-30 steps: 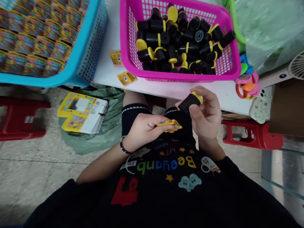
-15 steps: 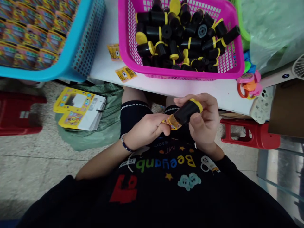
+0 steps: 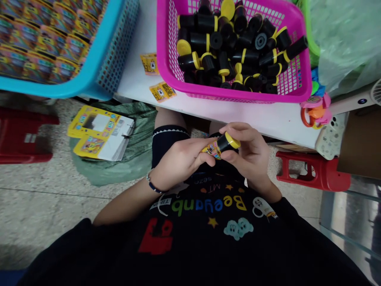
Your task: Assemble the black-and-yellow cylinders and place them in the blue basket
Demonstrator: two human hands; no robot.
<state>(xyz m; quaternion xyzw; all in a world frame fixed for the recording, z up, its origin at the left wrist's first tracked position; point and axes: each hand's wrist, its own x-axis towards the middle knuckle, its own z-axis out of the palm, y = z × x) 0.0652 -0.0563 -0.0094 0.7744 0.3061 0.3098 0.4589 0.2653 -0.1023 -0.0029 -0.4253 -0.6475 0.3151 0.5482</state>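
Over my lap, my right hand (image 3: 253,153) grips a small black canister (image 3: 224,143) with a yellow lid, its fingers around the lid end. A printed yellow wrapper sleeve (image 3: 212,150) surrounds the canister's other end and is pinched between the thumb and fingers of my left hand (image 3: 186,159). How far the canister reaches inside the sleeve is partly hidden by the fingers. Beyond my hands, a pink basket (image 3: 238,93) on the table holds many similar black canisters with yellow lids, lying loose.
Two flat yellow wrappers (image 3: 162,92) lie on the white table (image 3: 208,109) left of the pink basket. A blue basket (image 3: 101,75) holds rows of wrapped items. Folded yellow cartons (image 3: 101,133) rest on a green bag. Red stools (image 3: 312,171) flank me; a phone (image 3: 331,137) lies at right.
The canister has gone deeper into the sleeve, so less black shows. My right hand has moved left and closer to my left hand. The view has shifted slightly.
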